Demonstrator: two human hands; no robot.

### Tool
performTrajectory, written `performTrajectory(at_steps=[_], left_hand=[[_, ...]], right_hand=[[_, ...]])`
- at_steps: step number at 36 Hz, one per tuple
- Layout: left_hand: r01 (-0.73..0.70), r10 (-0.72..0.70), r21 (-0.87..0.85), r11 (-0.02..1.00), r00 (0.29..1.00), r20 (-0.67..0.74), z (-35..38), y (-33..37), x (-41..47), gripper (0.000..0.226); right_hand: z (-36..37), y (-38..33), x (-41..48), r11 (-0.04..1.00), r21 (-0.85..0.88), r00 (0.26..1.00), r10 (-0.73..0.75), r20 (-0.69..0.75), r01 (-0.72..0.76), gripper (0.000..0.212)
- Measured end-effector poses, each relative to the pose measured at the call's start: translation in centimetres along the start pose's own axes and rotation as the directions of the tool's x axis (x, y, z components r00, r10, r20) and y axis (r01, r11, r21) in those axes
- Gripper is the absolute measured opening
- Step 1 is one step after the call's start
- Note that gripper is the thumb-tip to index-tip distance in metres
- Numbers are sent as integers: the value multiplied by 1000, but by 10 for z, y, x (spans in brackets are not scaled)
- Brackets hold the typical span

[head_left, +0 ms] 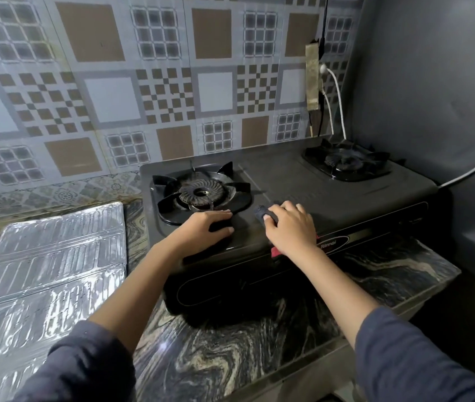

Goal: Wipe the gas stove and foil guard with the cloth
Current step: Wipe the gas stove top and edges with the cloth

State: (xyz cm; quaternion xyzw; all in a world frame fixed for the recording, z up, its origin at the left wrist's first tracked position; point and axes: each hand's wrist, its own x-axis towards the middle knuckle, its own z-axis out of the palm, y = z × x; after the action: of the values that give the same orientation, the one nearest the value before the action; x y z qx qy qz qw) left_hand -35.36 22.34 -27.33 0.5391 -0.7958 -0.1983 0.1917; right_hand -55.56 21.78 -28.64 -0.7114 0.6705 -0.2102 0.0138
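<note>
A black two-burner gas stove (332,195) stands on a dark marbled counter. My right hand (290,227) grips a dark bunched cloth (261,212) and holds it against the stove top between the two burners, near the front edge. My left hand (208,227) rests flat on the stove top just in front of the left burner (200,192), fingers straight. The silver foil guard (47,274) lies folded flat on the counter to the left of the stove.
The right burner (346,162) sits at the back right. A patterned tiled wall (143,82) rises behind the stove, with a power strip and cables (314,79) near the corner. A grey wall closes the right side. The marbled counter (259,338) lies in front.
</note>
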Motion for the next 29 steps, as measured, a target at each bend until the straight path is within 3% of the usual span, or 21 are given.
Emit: performTrajectory(at_steps=[7, 14, 17, 22, 29], left_hand=[[32, -32, -19, 999, 999, 1, -14, -20, -48, 88], [54, -56, 86, 995, 998, 28, -27, -49, -70, 134], [45, -50, 116, 992, 998, 41, -28, -57, -77, 139], [78, -81, 125, 989, 997, 17, -26, -59, -84, 128], [108, -104, 67, 992, 993, -55, -20, -66, -91, 138]], right_hand=[[6, 2, -4, 998, 47, 991, -43, -130, 50, 39], [11, -9, -9, 992, 120, 992, -18, -127, 33, 31], [11, -15, -13, 990, 139, 994, 0, -112, 15, 32], [13, -23, -18, 992, 122, 996, 17, -87, -6, 36], [19, -37, -23, 994, 105, 998, -3, -67, 10, 40]])
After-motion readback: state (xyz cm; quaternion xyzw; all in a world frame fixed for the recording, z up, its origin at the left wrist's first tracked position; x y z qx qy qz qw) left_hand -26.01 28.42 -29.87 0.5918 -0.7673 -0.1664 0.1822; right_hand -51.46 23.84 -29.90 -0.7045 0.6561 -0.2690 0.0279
